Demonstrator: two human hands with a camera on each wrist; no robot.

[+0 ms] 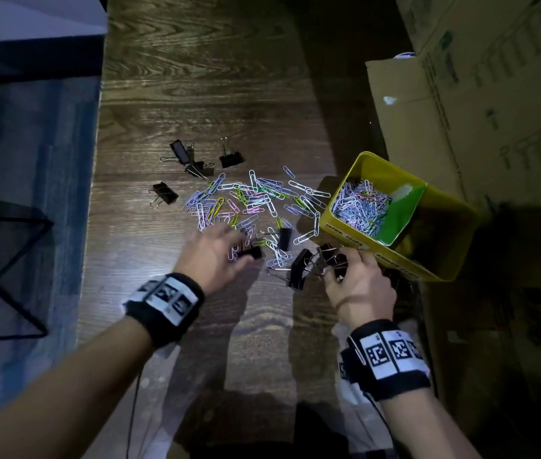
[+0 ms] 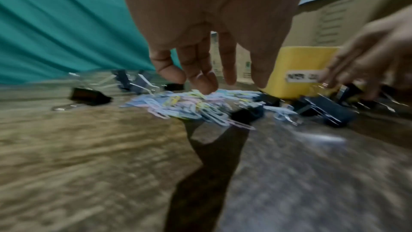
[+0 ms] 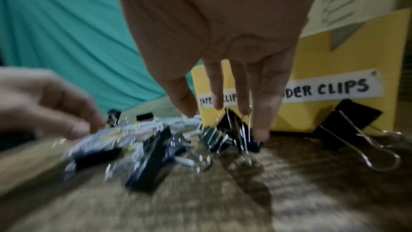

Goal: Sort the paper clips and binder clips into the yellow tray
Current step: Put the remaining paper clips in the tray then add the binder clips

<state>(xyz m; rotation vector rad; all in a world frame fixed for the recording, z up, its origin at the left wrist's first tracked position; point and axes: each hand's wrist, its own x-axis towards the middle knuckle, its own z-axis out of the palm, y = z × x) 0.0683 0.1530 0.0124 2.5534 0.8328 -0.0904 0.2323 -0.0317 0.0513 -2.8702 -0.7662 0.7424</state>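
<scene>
left hand: fingers loose, over paper clips | right hand: grasping binder clips beside yellow tray | wooden surface

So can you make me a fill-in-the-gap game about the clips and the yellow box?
1. The paper clips already in the yellow tray lie in the compartment to the ____ of the green divider, in the head view.
2. The label on the tray front nearest the right hand ends in the word ____.
3. The binder clips on the wooden table are all coloured ____.
4. The left hand reaches over the loose ____ clips.

Missing words: left; CLIPS; black; paper
</scene>
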